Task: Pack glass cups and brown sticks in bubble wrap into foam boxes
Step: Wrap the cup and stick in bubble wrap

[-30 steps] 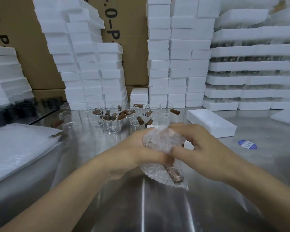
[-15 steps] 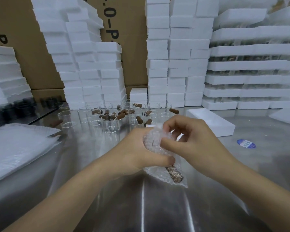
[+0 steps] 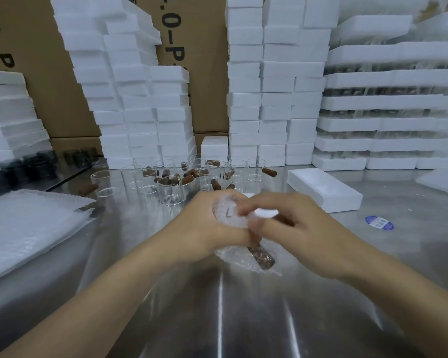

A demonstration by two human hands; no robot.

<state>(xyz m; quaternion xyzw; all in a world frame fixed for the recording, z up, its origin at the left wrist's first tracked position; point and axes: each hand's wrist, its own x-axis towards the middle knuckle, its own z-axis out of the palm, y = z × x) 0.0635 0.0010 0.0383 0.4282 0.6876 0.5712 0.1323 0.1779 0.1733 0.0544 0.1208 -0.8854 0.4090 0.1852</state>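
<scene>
A bubble-wrap bundle (image 3: pixel 228 215) is held over the desk (image 3: pixel 217 306), with a brown stick (image 3: pixel 260 257) showing through its lower end. The left hand (image 3: pixel 204 228) grips the bundle from its left; the right hand (image 3: pixel 295 228) pinches its top, fingers blurred. Behind the bundle stand glass cups (image 3: pixel 170 189) among loose sticks (image 3: pixel 187 179). Right of the bundle lies a foam box (image 3: pixel 323 189); left of it, a pile of bubble-wrap sheets (image 3: pixel 23 223)
</scene>
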